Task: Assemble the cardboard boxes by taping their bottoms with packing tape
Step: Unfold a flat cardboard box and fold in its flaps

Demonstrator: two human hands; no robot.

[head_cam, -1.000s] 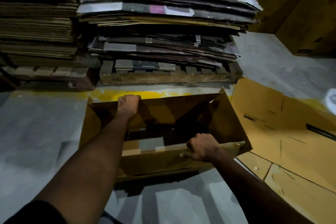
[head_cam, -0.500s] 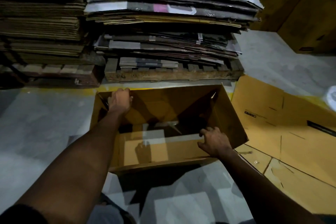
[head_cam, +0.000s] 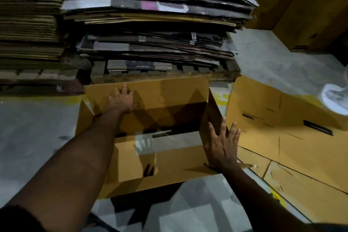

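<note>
Box (head_cam: 169, 160): in the head view it sits at frame centre on the concrete floor (head_cam: 37, 137), its open side toward you and its flaps not yet closed.
Left hand (head_cam: 123, 100): it lies flat with straight fingers on the far flap (head_cam: 169, 90) at the box's 12 o'clock. It grasps nothing and is likely pressing the flap over.
Right hand (head_cam: 222, 147): it is spread flat against the end flap (head_cam: 212, 111) at 3 o'clock, also grasping nothing. You are probably pushing that flap inward.
Glossy strip (head_cam: 150, 141): this grey patch on the near flap at 6 o'clock looks like old tape.
Packing tape: no roll is identifiable, and the pale shape (head_cam: 337, 98) at the frame's 3 o'clock is too blurred to name.
Flattened cartons (head_cam: 282, 128): they lie just beside the box at 3 o'clock.
Pallet stacks (head_cam: 150, 24): they stand at 12 o'clock.
Next: the flaps must meet at a seam before you tape.
</note>
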